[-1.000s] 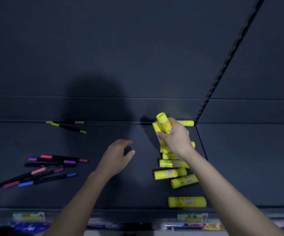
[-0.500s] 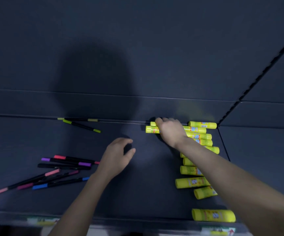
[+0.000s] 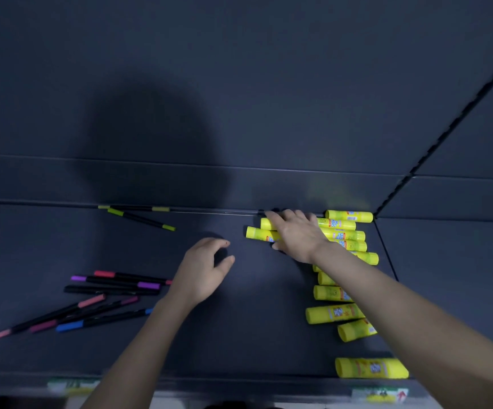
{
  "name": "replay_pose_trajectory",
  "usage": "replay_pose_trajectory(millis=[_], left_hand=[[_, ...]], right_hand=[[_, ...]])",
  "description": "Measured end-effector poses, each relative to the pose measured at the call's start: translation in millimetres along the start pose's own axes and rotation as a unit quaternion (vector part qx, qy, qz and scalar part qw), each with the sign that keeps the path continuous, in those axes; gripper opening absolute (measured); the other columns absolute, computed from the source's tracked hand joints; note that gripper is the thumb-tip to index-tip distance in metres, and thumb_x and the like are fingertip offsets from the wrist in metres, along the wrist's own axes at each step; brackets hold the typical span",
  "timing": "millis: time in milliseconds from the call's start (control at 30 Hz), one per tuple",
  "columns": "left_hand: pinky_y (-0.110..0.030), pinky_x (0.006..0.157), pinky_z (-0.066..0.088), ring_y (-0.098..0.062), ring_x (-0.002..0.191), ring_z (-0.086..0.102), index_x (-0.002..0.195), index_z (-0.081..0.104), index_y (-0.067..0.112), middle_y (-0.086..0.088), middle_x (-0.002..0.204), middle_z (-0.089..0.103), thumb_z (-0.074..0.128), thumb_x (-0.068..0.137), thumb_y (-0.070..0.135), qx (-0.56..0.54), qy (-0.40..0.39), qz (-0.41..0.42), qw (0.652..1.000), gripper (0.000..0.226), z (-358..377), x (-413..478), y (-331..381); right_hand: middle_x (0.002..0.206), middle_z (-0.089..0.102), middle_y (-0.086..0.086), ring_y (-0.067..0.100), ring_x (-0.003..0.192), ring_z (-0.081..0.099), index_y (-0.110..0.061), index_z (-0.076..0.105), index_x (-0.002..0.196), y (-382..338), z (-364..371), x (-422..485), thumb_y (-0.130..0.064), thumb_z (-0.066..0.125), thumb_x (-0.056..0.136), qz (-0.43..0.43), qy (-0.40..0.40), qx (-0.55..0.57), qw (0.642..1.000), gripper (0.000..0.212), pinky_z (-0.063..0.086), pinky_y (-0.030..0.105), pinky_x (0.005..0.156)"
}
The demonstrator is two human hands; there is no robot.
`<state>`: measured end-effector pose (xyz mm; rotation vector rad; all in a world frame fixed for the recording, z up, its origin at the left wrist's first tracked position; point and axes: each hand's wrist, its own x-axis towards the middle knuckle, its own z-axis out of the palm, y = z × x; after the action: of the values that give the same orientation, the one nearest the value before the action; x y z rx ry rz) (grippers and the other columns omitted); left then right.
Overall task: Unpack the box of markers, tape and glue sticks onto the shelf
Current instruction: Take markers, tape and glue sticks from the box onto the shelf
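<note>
Head view is showing a dark shelf [image 3: 254,320] with both of the person's hands reaching over it. The right hand [image 3: 295,237] is lying on the far glue sticks [image 3: 342,234], fingers stretched flat across two of them, seemingly nudging them into line against the back wall [image 3: 239,184]. I cannot tell whether the thumb is hooking under one. The left hand [image 3: 204,270] is hanging loosely curled over the middle of the shelf, holding nothing.

The glue sticks are lying in a rough column down the right side. The far ones are side by side and touching, the near ones are askew, and one is sitting apart at the front edge. The markers [image 3: 115,281] are lying scattered on the left, with two yellow-tipped markers [image 3: 141,219] far back by the wall.

Judging by this, markers and glue are largely unpacked. No tape is showing, and the box is out of view, so tape is probably what is remaining, plus straightening the near sticks.
</note>
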<state>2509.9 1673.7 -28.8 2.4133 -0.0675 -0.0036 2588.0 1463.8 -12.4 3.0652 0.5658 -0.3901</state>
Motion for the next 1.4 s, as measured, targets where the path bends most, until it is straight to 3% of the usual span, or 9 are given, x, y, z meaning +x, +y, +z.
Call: replay_pose_trajectory(millis=[267, 600, 667, 733, 833, 1067, 1167, 1300, 1400], left_hand=[[-0.011, 0.093, 0.029, -0.012, 0.116, 0.052, 0.121, 0.061, 0.011, 0.0, 0.124, 0.059, 0.061, 0.089, 0.023, 0.003, 0.008, -0.004, 1.0, 0.034, -5, -6, 0], [-0.008, 0.089, 0.027, -0.009, 0.116, 0.052, 0.122, 0.061, 0.012, 0.002, 0.124, 0.06, 0.061, 0.089, 0.024, 0.007, 0.017, -0.01, 1.0, 0.034, -7, -10, -1], [-0.008, 0.09, 0.027, -0.01, 0.116, 0.052, 0.121, 0.061, 0.012, 0.001, 0.123, 0.06, 0.062, 0.089, 0.023, 0.006, 0.02, -0.009, 1.0, 0.034, -7, -12, 0], [-0.009, 0.09, 0.028, -0.01, 0.115, 0.053, 0.121, 0.061, 0.012, 0.001, 0.122, 0.061, 0.062, 0.089, 0.023, 0.002, 0.023, -0.01, 1.0, 0.034, -9, -15, 1], [-0.01, 0.089, 0.03, -0.012, 0.111, 0.055, 0.119, 0.062, 0.011, -0.001, 0.12, 0.062, 0.063, 0.088, 0.022, -0.003, 0.038, -0.008, 0.999, 0.034, -15, -26, 3], [-0.024, 0.097, 0.042, -0.012, 0.109, 0.059, 0.118, 0.064, 0.011, 0.0, 0.118, 0.065, 0.066, 0.086, 0.025, -0.051, 0.138, -0.081, 0.986, 0.035, -34, -107, 18], [-0.022, 0.094, 0.044, -0.008, 0.105, 0.06, 0.117, 0.065, 0.014, 0.005, 0.114, 0.065, 0.066, 0.086, 0.025, -0.047, 0.185, -0.136, 0.972, 0.033, -36, -160, 23], [-0.015, 0.087, 0.043, -0.011, 0.097, 0.063, 0.111, 0.068, 0.012, 0.006, 0.103, 0.067, 0.069, 0.085, 0.019, -0.028, 0.237, -0.186, 0.953, 0.027, -34, -225, 25], [-0.027, 0.09, 0.048, -0.013, 0.098, 0.063, 0.109, 0.068, 0.014, 0.004, 0.105, 0.069, 0.068, 0.085, 0.022, -0.007, 0.256, -0.215, 0.942, 0.025, -36, -268, 26]], right_hand=[[0.159, 0.008, 0.007, 0.026, 0.147, -0.001, -0.02, -0.002, 0.152, -4, 12, -8, -0.04, 0.047, 0.095, 0.024, -0.03, 0.006, 0.999, 0.078, 0.0, 0.054, 0.116], [0.16, 0.007, 0.007, 0.023, 0.148, -0.001, -0.019, 0.003, 0.152, 4, 10, -15, -0.043, 0.054, 0.091, 0.03, -0.012, 0.053, 0.998, 0.084, 0.003, 0.047, 0.119], [0.158, 0.013, 0.008, 0.025, 0.147, 0.005, -0.019, 0.009, 0.152, 0, 5, -19, -0.042, 0.054, 0.092, 0.03, 0.018, 0.087, 0.996, 0.078, 0.008, 0.048, 0.119], [0.152, 0.03, 0.012, 0.028, 0.142, 0.024, -0.015, 0.025, 0.148, -5, -2, -25, -0.039, 0.056, 0.092, 0.034, 0.055, 0.149, 0.987, 0.068, 0.024, 0.046, 0.114], [0.135, 0.054, 0.012, 0.028, 0.125, 0.048, -0.01, 0.048, 0.135, -15, -14, -43, -0.033, 0.057, 0.093, 0.033, 0.07, 0.218, 0.973, 0.049, 0.04, 0.033, 0.1], [0.117, 0.067, 0.003, 0.012, 0.105, 0.063, -0.012, 0.06, 0.125, -54, -13, -117, -0.024, 0.062, 0.091, -0.043, 0.104, 0.311, 0.944, 0.037, 0.036, 0.01, 0.081], [0.108, 0.07, 0.003, 0.008, 0.092, 0.065, -0.011, 0.064, 0.119, -69, -4, -147, -0.02, 0.065, 0.088, -0.082, 0.105, 0.334, 0.933, 0.032, 0.042, 0.013, 0.08], [0.107, 0.07, 0.001, 0.009, 0.093, 0.064, -0.012, 0.064, 0.119, -93, 2, -168, -0.019, 0.064, 0.089, -0.136, 0.082, 0.34, 0.927, 0.03, 0.045, 0.018, 0.083], [0.108, 0.07, 0.0, 0.002, 0.089, 0.058, -0.012, 0.063, 0.121, -116, 5, -182, -0.02, 0.062, 0.09, -0.189, 0.07, 0.326, 0.924, 0.031, 0.037, 0.009, 0.077]])
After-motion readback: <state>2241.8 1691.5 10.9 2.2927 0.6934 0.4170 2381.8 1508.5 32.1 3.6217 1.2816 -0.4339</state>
